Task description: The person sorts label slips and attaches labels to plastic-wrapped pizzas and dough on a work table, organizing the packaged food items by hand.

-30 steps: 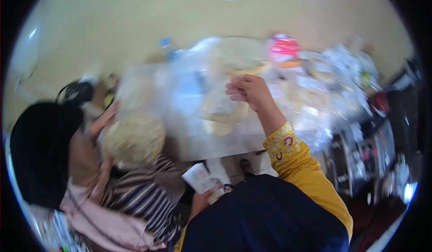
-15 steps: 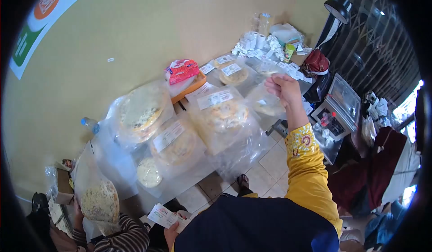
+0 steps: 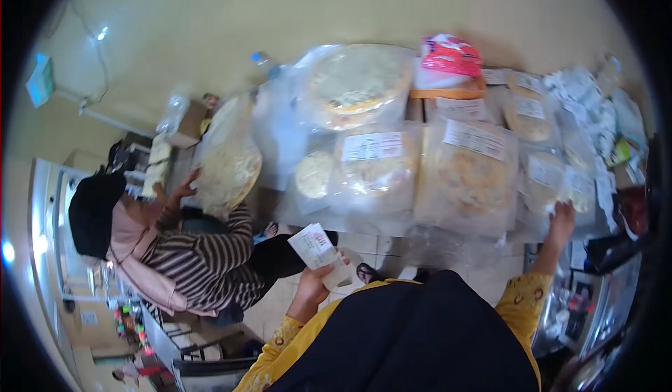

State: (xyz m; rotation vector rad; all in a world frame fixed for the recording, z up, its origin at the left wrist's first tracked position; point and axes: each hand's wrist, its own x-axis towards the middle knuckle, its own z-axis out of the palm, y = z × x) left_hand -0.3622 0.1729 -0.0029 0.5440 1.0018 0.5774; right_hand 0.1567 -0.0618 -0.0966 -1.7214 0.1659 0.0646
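My left hand [image 3: 313,285] is closed around printed labels [image 3: 313,246] with a paper roll, low in front of my body. At the table's right front edge, my right hand [image 3: 561,222] hovers over or touches a small bagged flatbread with a label [image 3: 546,173]; its fingertips are too small to make out. Left of it lie a large labelled bag of flatbread [image 3: 470,182], another labelled bag [image 3: 376,164] and a small pale round one [image 3: 315,174]. A big bagged round flatbread [image 3: 358,80] lies behind them.
A co-worker in a striped sleeve [image 3: 210,252] holds a large bagged flatbread [image 3: 227,157] at the left. An orange tray [image 3: 448,92] bears a pink packet [image 3: 451,56]. A bottle [image 3: 266,64] stands at the back, crumpled white paper [image 3: 584,101] lies at the right.
The view has swung back left since half a second ago. My right hand has come down to the small bags near the front edge. My left hand still holds the labels.
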